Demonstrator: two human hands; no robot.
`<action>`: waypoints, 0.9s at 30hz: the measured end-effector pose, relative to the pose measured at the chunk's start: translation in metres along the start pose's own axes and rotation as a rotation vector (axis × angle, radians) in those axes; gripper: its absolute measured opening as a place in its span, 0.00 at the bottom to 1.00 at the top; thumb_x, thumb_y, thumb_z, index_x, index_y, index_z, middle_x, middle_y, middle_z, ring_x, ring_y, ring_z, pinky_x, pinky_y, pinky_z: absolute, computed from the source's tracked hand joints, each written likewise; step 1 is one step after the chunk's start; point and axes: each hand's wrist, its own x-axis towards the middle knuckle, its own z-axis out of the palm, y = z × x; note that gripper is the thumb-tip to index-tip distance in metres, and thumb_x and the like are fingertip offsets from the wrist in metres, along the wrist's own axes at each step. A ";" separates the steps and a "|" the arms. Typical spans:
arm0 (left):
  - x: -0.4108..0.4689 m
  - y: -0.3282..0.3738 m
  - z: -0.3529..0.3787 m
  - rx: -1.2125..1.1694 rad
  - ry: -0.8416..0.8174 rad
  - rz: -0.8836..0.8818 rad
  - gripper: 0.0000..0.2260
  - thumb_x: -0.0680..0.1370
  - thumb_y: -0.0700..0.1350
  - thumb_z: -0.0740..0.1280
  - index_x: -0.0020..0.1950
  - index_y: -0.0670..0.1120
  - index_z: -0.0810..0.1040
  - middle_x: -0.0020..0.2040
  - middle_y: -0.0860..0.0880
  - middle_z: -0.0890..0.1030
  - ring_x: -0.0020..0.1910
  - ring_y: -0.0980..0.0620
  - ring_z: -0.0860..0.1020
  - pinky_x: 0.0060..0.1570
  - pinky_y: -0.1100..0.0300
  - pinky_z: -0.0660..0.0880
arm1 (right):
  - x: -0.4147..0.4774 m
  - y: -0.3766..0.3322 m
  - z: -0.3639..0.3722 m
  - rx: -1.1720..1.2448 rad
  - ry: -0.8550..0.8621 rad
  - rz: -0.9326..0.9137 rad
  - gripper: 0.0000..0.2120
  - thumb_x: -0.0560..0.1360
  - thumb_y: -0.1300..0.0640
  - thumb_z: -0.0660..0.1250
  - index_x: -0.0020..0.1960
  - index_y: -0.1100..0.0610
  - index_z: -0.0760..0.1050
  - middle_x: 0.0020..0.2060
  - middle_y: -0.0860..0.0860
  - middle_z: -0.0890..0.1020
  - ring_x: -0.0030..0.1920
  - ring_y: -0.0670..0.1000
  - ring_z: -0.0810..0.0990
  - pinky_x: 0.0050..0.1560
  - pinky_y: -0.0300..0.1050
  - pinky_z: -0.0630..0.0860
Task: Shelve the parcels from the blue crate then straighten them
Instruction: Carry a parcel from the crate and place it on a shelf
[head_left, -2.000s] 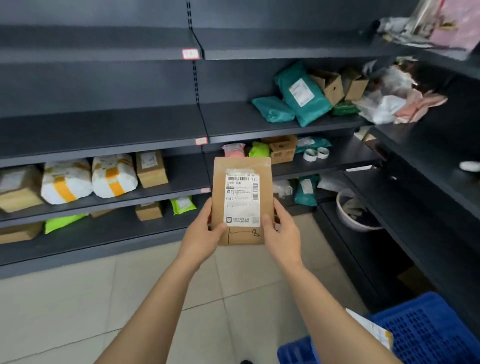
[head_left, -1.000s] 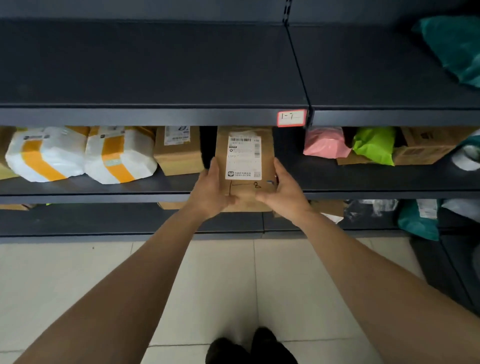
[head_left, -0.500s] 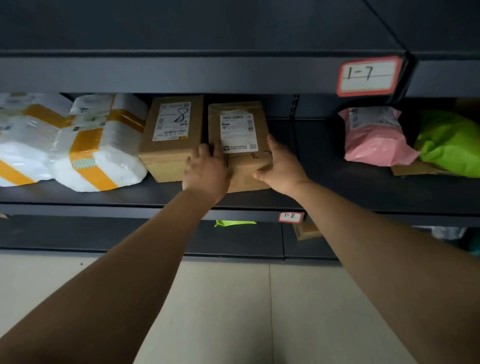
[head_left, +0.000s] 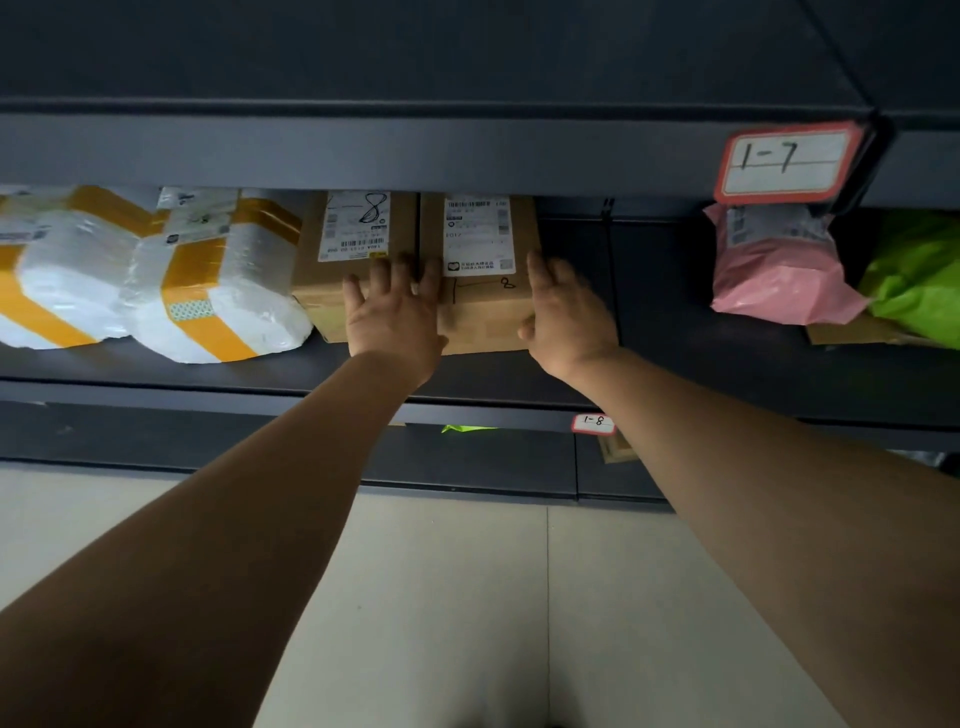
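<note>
1. A person's two bare arms reach to a dark metal shelf (head_left: 208, 385). A brown cardboard parcel (head_left: 488, 306) stands upright on it, above the tag 1-8 (head_left: 594, 423), and touches a second brown box (head_left: 327, 291) on its left.
2. The left hand (head_left: 395, 317) lies flat, fingers spread, across the seam between the two boxes. The right hand (head_left: 569, 312) lays straight fingers along the parcel's right side, thumb at its front. Neither hand grips anything.
3. Progress, as a judgement: this parcel is shelved and looks to be getting squared against its neighbour, so letting go is what remains here. The blue crate is out of view, so how many parcels are left cannot be told.
4. Count on this level: two brown boxes, two white parcels (head_left: 223, 291) banded in orange tape, one pink bag (head_left: 774, 270) and one green bag (head_left: 914, 280). There are two handwritten tags, counting the tag 1-7 (head_left: 787, 161) above
</note>
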 end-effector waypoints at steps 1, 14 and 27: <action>-0.004 0.000 -0.001 0.003 -0.014 0.003 0.38 0.76 0.58 0.65 0.79 0.51 0.47 0.75 0.43 0.56 0.75 0.41 0.53 0.71 0.40 0.53 | -0.005 0.000 -0.002 -0.021 -0.006 0.009 0.39 0.75 0.56 0.70 0.78 0.57 0.51 0.71 0.56 0.64 0.67 0.58 0.68 0.60 0.52 0.72; -0.112 0.012 -0.068 -0.012 -0.133 0.258 0.36 0.75 0.51 0.69 0.76 0.45 0.54 0.75 0.44 0.59 0.74 0.44 0.56 0.69 0.47 0.60 | -0.146 -0.003 -0.068 -0.218 -0.080 0.109 0.35 0.73 0.49 0.71 0.73 0.56 0.59 0.69 0.54 0.67 0.71 0.56 0.62 0.66 0.53 0.63; -0.271 0.040 -0.185 0.012 -0.045 0.707 0.36 0.74 0.47 0.69 0.76 0.44 0.55 0.73 0.45 0.63 0.71 0.45 0.62 0.66 0.52 0.64 | -0.397 -0.032 -0.169 -0.211 -0.141 0.544 0.35 0.75 0.48 0.67 0.75 0.54 0.55 0.72 0.55 0.64 0.74 0.57 0.59 0.71 0.54 0.60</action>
